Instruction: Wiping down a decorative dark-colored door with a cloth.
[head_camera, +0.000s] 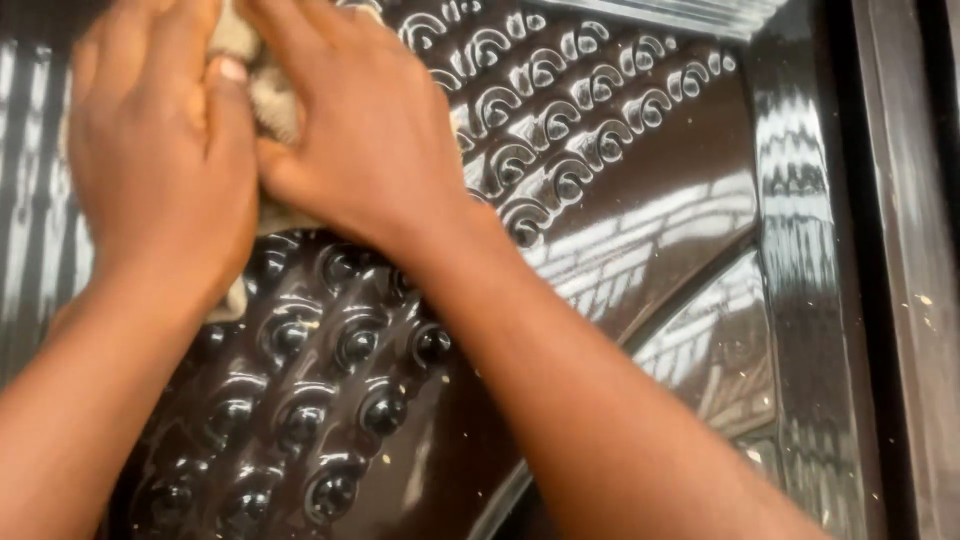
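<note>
Both my hands press a beige cloth (268, 105) against a glossy dark brown carved panel (640, 230). My left hand (160, 150) lies flat over the cloth's left part, thumb pointing up. My right hand (365, 130) covers its right part, fingers spread toward the top edge of the view. Only a strip of cloth shows between the hands, with a small corner below my left wrist. The panel has rows of round raised studs (355, 345) below the hands and arched carvings (560, 120) to the upper right.
A raised dark frame edge (800, 250) runs down the right side of the panel, with a darker strip (920, 270) beyond it. Small pale specks of dust or crumbs lie scattered on the panel and frame. Light reflections streak the shiny surface.
</note>
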